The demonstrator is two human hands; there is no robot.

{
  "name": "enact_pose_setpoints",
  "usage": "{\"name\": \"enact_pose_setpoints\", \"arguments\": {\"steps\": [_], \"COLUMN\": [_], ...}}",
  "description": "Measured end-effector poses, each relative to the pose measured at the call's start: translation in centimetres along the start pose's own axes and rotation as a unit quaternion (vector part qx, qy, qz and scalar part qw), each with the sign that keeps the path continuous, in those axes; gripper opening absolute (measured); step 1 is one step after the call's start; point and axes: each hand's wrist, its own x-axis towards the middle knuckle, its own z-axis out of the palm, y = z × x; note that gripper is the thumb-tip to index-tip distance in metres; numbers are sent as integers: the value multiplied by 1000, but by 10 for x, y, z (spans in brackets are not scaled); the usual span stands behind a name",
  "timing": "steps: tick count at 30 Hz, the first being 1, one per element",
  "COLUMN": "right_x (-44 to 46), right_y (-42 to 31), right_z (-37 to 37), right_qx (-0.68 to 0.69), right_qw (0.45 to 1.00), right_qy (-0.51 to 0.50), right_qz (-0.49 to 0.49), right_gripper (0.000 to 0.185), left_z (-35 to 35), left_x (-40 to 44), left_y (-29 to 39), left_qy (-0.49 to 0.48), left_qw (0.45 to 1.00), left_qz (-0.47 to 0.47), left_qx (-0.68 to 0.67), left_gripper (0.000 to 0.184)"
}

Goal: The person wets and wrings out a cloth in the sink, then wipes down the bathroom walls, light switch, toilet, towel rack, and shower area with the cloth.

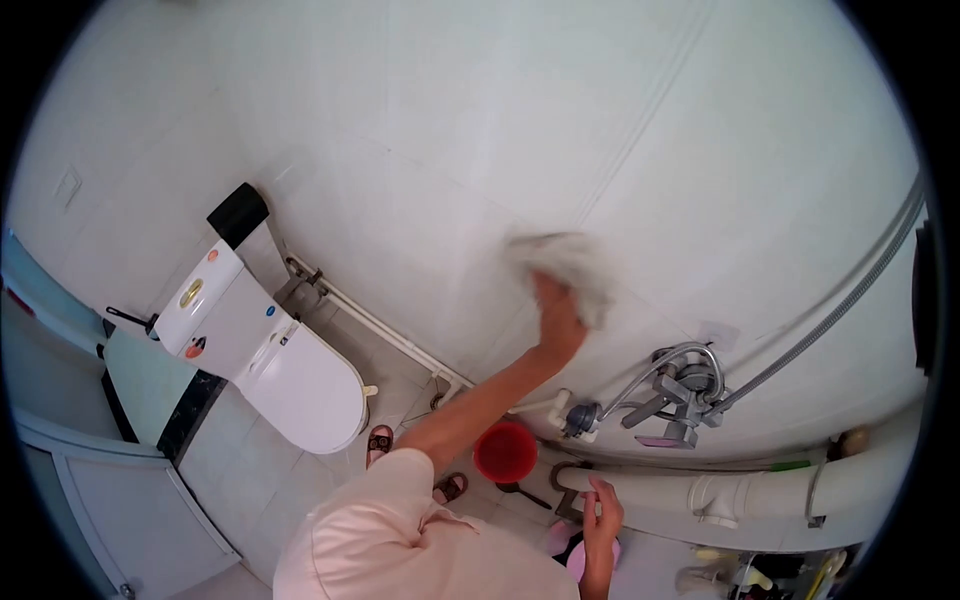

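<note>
My left hand (560, 315) is pressed to the pale tiled wall with a greyish-white cloth (560, 255) under it. Both the cloth and the fingers are smeared by motion. Lower down, my right hand (602, 515) hangs in front of my body, fingers loosely bent and apart, with nothing visible in it. A red bucket (505, 452) stands on the floor between my arms. The chrome shower mixer tap (685, 390) is fixed to the wall right of the cloth.
A white toilet (305, 390) with its lid down stands on the left. A dark-handled scoop or brush (525, 493) lies beside the bucket. A thick white pipe (740, 495) runs along the lower right. The shower hose (830, 315) curves up the right side.
</note>
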Motion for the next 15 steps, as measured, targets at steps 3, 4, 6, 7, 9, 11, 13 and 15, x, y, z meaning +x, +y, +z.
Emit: {"name": "enact_pose_setpoints", "arguments": {"steps": [3, 4, 6, 7, 9, 11, 13, 15], "right_x": [17, 19, 24, 26, 25, 20, 18, 20], "right_y": [-13, -12, -14, -17, -15, -4, 7, 7], "right_z": [14, 19, 26, 29, 38, 47, 58, 65], "right_qx": [22, 31, 34, 31, 28, 28, 23, 20], "right_qw": [1000, 999, 999, 999, 998, 997, 996, 994], "right_qy": [-9, -8, -22, -34, -56, -73, -84, -104], "right_qz": [-7, -12, -15, -14, 0, 22, 27, 34], "right_gripper": [28, 28, 28, 28, 28, 28, 28, 26], "left_z": [-16, -11, -16, -27, -44, -61, -68, -69], "left_x": [83, 101, 113, 112, 96, 62, 16, -31], "left_y": [38, 31, 11, -7, -53, -116, -169, -198], "left_qy": [-57, -31, 6, 15, 59, 116, 181, 241], "left_qw": [981, 970, 963, 969, 981, 988, 979, 927], "left_qz": [182, 234, 258, 232, 155, 46, -91, -270], "left_qx": [44, 59, 78, 80, 102, 88, -22, -102], "left_gripper": [46, 46, 48, 50, 50, 45, 45, 52]}}
